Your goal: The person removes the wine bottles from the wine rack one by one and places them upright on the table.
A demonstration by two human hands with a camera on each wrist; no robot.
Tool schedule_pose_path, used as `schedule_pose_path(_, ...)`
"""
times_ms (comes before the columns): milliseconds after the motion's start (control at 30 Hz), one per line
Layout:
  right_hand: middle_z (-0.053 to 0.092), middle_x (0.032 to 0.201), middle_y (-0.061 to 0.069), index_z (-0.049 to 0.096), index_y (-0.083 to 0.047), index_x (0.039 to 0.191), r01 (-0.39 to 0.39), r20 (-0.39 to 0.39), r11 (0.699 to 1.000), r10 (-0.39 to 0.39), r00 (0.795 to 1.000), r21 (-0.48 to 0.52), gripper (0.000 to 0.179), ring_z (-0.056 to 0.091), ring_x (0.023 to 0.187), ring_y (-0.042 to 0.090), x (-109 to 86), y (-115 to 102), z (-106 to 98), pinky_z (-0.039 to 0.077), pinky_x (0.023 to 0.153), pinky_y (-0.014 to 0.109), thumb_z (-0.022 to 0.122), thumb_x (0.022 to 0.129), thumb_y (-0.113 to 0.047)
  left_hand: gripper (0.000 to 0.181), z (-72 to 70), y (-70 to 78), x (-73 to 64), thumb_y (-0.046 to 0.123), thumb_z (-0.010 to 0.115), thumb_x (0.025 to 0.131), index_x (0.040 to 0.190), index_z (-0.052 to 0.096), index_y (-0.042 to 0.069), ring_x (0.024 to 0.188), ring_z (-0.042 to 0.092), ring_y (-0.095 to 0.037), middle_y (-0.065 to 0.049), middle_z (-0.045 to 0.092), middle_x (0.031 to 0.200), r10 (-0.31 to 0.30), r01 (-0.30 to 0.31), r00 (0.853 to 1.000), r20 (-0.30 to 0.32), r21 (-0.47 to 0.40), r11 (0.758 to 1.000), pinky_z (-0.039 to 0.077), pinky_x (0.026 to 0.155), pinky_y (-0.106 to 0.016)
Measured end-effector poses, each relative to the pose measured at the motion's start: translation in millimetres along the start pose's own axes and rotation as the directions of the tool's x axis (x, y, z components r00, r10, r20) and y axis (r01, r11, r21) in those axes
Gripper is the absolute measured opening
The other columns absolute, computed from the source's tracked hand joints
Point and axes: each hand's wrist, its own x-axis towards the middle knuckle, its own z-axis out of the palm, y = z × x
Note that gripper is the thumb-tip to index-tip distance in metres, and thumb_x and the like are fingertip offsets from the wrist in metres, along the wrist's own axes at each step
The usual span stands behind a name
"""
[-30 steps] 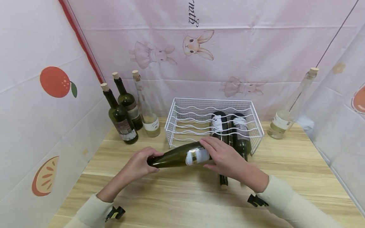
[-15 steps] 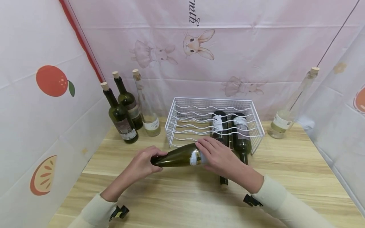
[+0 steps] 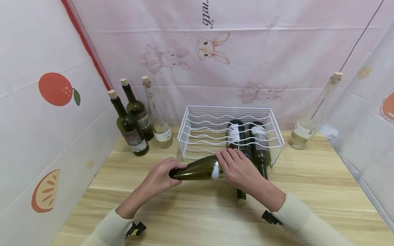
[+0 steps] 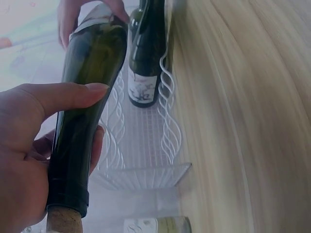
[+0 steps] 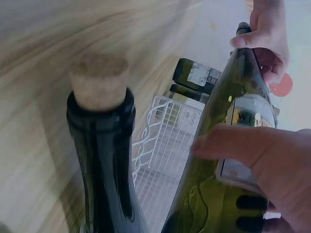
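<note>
A corked green wine bottle [image 3: 198, 169] hangs nearly level above the table, in front of a white wire rack [image 3: 212, 112]. My left hand [image 3: 163, 175] grips its neck, the cork showing past the palm in the left wrist view. My right hand [image 3: 241, 169] holds its body at the labelled end, fingers over the top, covering the base and part of the label. Two dark wine bottles [image 3: 234, 132] [image 3: 260, 140] lie in the right part of the rack, necks toward me. The cork of one neck [image 5: 99, 82] looms close in the right wrist view.
Two green bottles [image 3: 132, 136] [image 3: 141, 112] and a clear bottle [image 3: 163, 136] stand upright left of the rack. Another clear bottle [image 3: 303, 133] stands at its right. All rest on a wooden table [image 3: 191, 218], with printed cloth [image 3: 172, 20] behind.
The held bottle and my left hand have shifted rightward. Less of its label shows beside my right hand, which has stayed nearly in place. The racked and standing bottles have not moved.
</note>
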Motion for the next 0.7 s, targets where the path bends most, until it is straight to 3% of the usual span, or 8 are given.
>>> schedule_pose_path(67,0.070,0.118,0.016,0.064,0.003,0.132,-0.014,-0.009,1.000,0.014,1.000,-0.021,0.045,0.068,0.104,0.033,-1.7,0.6,0.1,0.063,0.088,0.043,0.026,0.110,-0.009,0.056,2.7,2.4,2.4,0.002,0.095,0.064,0.115,0.078,0.016,0.085,0.064,-0.008,0.003,0.072,0.097,0.033,-0.032,0.999,-0.013,0.022,0.999,0.059,0.075,-0.025)
schedule_pose_path(133,0.070,0.115,0.016,0.066,0.003,0.129,-0.022,-0.027,0.999,0.022,0.999,-0.027,0.050,0.068,0.101,0.034,-4.2,2.6,0.5,0.064,0.084,0.044,0.020,0.110,-0.009,0.055,5.0,5.2,4.7,0.002,0.095,0.065,0.115,0.077,0.017,0.085,0.064,-0.009,0.003,0.071,0.098,0.059,-0.058,0.998,-0.024,0.042,0.997,0.059,0.074,-0.026)
schedule_pose_path(467,0.069,0.113,0.018,0.066,0.005,0.128,-0.017,-0.070,0.997,0.012,0.998,-0.069,0.046,0.069,0.097,0.036,-18.6,16.0,-3.1,0.065,0.081,0.047,0.027,0.107,-0.009,0.047,17.7,13.4,15.3,0.002,0.090,0.074,0.117,0.076,0.016,0.095,0.072,-0.013,0.001,0.073,0.107,0.172,-0.165,0.984,-0.050,0.125,0.978,0.063,0.080,-0.027)
schedule_pose_path(700,0.070,0.110,0.017,0.068,0.004,0.124,-0.041,-0.102,0.995,0.032,0.994,-0.088,0.044,0.070,0.094,0.035,-25.3,18.7,-6.6,0.065,0.078,0.046,0.031,0.107,-0.010,0.051,19.8,16.6,21.2,0.008,0.091,0.076,0.122,0.075,0.022,0.097,0.063,-0.015,0.003,0.075,0.108,0.212,-0.188,0.975,-0.070,0.247,0.951,0.058,0.080,-0.029)
